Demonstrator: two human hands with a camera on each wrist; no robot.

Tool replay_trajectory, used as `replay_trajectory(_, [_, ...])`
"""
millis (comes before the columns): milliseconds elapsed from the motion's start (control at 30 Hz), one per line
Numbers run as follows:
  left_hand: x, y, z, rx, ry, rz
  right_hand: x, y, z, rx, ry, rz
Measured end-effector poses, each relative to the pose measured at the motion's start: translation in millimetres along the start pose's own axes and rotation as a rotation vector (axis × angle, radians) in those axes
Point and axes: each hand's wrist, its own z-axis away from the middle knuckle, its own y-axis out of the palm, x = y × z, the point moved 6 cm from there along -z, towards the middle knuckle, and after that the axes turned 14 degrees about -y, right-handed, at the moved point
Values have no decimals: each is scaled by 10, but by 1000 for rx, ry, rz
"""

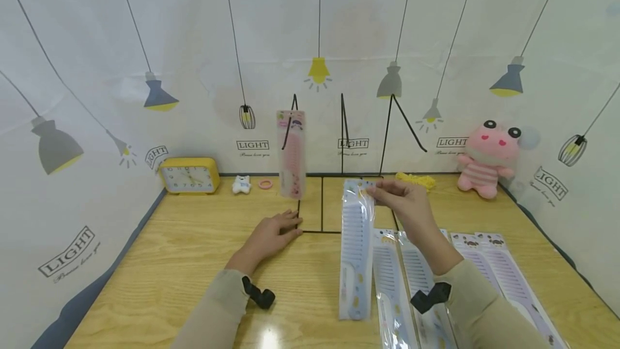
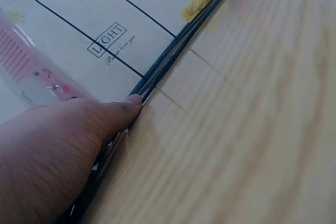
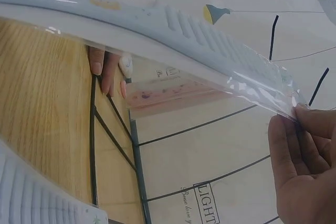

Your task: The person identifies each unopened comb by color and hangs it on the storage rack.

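Note:
My right hand (image 1: 409,210) pinches the top corner of a blue comb in a clear packet (image 1: 355,255), between thumb and fingers. The packet hangs upright in front of a black wire rack (image 1: 322,203) with several upward prongs. A pink comb in a packet (image 1: 292,168) hangs on the rack's left prong. My left hand (image 1: 272,237) rests at the rack's front left corner, fingers fairly straight and touching the base wire. In the left wrist view the thumb (image 2: 118,116) lies against the black wire. The right wrist view shows the thumb and fingers (image 3: 310,150) at the packet's end.
More packed blue combs (image 1: 393,290) lie at front right, partly under my right forearm, beside packed purple combs (image 1: 511,279). Along the back are a yellow clock (image 1: 189,175), a small white bear figure (image 1: 241,184), a pink ring (image 1: 265,183), yellow cord (image 1: 416,180) and a pink plush toy (image 1: 484,163).

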Motion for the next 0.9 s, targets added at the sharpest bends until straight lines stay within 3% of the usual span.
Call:
replay_trajectory(400, [16,9,-13,-7,-2,-20,133,51,-115,11,-53,-43])
replay_trajectory(900, [-7,1,-10,-18,6,-32,474,188,-311,-20,-267,-75])
